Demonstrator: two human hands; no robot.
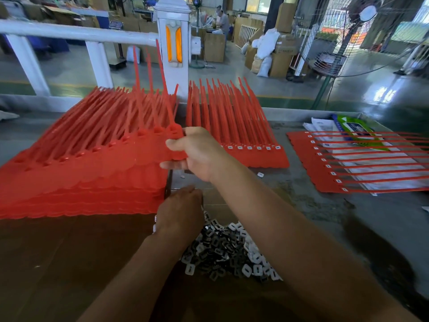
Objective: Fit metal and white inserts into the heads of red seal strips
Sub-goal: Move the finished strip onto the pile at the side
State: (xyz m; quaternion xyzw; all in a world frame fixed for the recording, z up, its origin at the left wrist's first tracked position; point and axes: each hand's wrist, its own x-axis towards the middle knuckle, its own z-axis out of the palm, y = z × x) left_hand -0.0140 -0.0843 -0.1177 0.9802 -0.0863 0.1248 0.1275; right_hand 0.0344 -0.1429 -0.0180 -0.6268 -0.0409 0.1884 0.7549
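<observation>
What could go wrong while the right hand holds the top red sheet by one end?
The right hand grips the top red sheet at one end only, so its tails may snag on the stack. The left hand, over the insert pile, may scatter pieces; one white insert already lies loose on the table.

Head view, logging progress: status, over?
Right hand pinches top red strip sheet at its edge. Left hand over insert pile, grip unseen. Nothing blocking.

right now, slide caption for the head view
Right hand grips a red seal sheet; left hand at the insert pile.
</observation>
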